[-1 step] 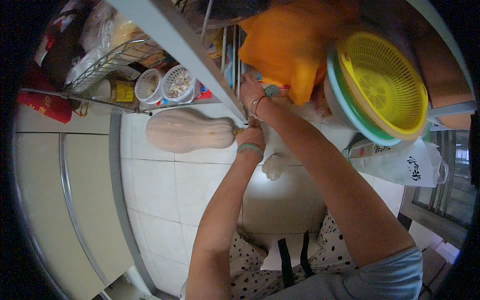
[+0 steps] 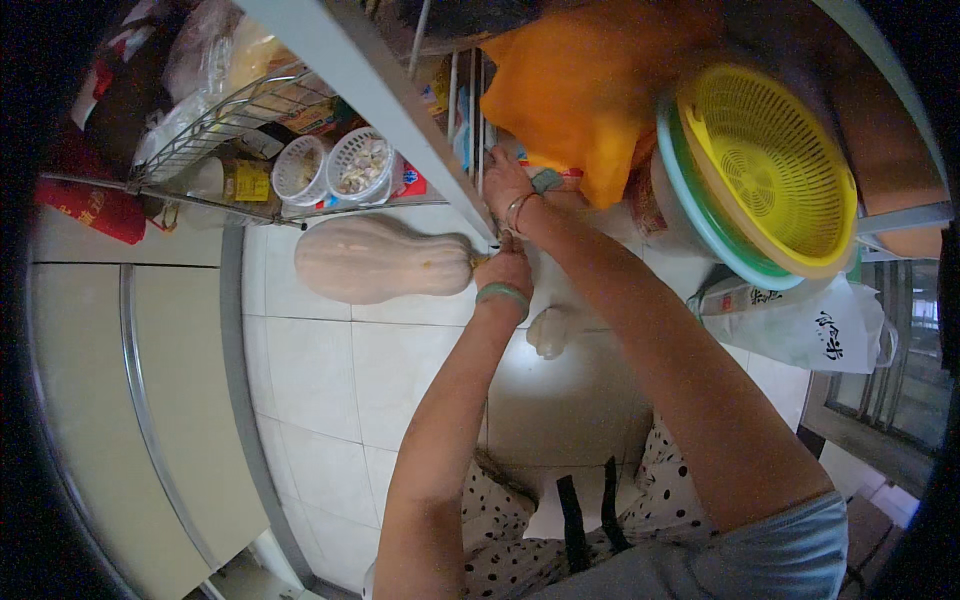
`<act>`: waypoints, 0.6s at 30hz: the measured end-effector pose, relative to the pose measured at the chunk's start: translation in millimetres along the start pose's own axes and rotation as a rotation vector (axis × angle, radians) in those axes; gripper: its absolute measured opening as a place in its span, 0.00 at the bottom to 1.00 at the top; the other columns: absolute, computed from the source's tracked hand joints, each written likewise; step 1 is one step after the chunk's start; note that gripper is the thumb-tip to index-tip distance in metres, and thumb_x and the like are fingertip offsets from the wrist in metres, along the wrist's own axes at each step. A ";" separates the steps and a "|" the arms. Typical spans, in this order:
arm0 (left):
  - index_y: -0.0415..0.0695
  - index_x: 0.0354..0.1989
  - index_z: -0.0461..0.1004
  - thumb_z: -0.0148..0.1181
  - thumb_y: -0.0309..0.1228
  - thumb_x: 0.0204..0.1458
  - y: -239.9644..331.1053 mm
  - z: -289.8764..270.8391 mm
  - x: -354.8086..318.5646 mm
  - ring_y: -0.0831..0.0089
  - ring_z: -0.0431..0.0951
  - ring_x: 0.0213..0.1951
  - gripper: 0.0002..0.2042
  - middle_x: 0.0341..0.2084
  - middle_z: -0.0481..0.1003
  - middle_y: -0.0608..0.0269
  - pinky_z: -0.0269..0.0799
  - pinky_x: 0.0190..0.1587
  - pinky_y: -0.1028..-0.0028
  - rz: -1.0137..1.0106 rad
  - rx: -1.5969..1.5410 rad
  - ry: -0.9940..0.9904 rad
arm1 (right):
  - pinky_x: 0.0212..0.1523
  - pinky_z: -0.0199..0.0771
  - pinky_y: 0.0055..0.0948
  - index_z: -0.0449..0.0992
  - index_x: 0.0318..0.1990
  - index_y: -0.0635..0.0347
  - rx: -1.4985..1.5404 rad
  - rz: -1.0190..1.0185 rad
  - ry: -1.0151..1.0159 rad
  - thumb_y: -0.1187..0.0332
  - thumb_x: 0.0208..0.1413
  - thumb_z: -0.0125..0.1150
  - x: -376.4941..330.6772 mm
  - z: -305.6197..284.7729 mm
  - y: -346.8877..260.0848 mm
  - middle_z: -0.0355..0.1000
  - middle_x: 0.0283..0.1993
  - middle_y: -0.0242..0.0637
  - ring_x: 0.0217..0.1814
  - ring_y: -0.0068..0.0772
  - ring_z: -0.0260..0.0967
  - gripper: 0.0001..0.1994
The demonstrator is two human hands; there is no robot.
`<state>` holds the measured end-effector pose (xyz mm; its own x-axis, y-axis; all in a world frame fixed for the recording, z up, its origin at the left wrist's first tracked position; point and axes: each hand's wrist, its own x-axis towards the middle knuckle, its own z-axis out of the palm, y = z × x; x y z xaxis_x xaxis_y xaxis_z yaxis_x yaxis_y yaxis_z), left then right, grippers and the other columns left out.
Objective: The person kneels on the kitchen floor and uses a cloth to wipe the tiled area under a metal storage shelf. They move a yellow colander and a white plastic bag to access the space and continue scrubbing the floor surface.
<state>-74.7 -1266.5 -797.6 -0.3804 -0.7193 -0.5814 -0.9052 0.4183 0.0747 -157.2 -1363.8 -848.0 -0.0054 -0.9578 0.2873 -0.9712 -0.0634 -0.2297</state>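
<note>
Your left hand [image 2: 504,270] is near the foot of the pale shelf post [image 2: 400,110], just beside the stem end of the squash [image 2: 380,262] on the floor [image 2: 405,385]; can't tell if they touch. Your right hand [image 2: 508,182] is farther in, near the orange cloth [image 2: 565,100]. Can't tell either hand's fingers: dim, partly hidden.

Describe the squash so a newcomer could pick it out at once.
Find the white tiled floor, just below the wire rack at picture left. The long, pale peach squash lies there, narrower end toward the left hand. Unlike the round, open white tubs above it in view, it is elongated.
</note>
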 end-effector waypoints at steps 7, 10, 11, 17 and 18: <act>0.39 0.41 0.68 0.49 0.36 0.48 -14.5 28.0 -2.0 0.59 0.76 0.38 0.15 0.44 0.67 0.51 0.72 0.39 0.65 0.018 -0.061 0.191 | 0.51 0.60 0.35 0.73 0.38 0.63 -0.049 -0.370 -0.085 0.69 0.43 0.50 -56.3 -12.7 3.1 0.67 0.47 0.40 0.51 0.38 0.58 0.14; 0.38 0.45 0.66 0.50 0.36 0.48 -15.1 33.6 8.1 0.58 0.77 0.36 0.18 0.43 0.67 0.49 0.72 0.38 0.64 0.026 -0.008 0.130 | 0.51 0.59 0.38 0.72 0.40 0.64 -0.029 -0.361 0.013 0.68 0.43 0.50 -51.1 -2.5 5.1 0.66 0.48 0.40 0.52 0.41 0.56 0.15; 0.35 0.52 0.58 0.50 0.33 0.48 -6.7 24.3 8.9 0.60 0.76 0.38 0.23 0.52 0.58 0.46 0.72 0.39 0.66 0.055 -0.023 0.099 | 0.51 0.58 0.39 0.72 0.40 0.64 -0.083 -0.344 0.048 0.68 0.42 0.51 -44.9 0.4 13.6 0.65 0.49 0.40 0.52 0.42 0.56 0.16; 0.33 0.59 0.48 0.51 0.33 0.48 -11.7 13.4 -5.2 0.62 0.75 0.43 0.31 0.61 0.49 0.46 0.72 0.40 0.67 0.026 -0.055 0.084 | 0.50 0.57 0.40 0.77 0.28 0.63 -0.200 -0.162 -0.371 0.72 0.42 0.51 10.7 -4.4 -4.4 0.71 0.37 0.44 0.49 0.45 0.60 0.09; 0.34 0.59 0.48 0.51 0.32 0.48 -11.3 12.2 -5.3 0.62 0.74 0.43 0.31 0.61 0.48 0.47 0.72 0.40 0.67 0.043 -0.046 0.087 | 0.50 0.58 0.40 0.77 0.28 0.62 -0.173 -0.165 -0.249 0.71 0.42 0.51 7.0 -4.7 -3.7 0.71 0.37 0.43 0.49 0.45 0.60 0.09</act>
<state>-60.2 -1260.7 -805.2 -0.4325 -0.7475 -0.5042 -0.8946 0.4257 0.1361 -154.8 -1369.0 -840.8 0.1928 -0.9790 0.0664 -0.9803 -0.1952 -0.0315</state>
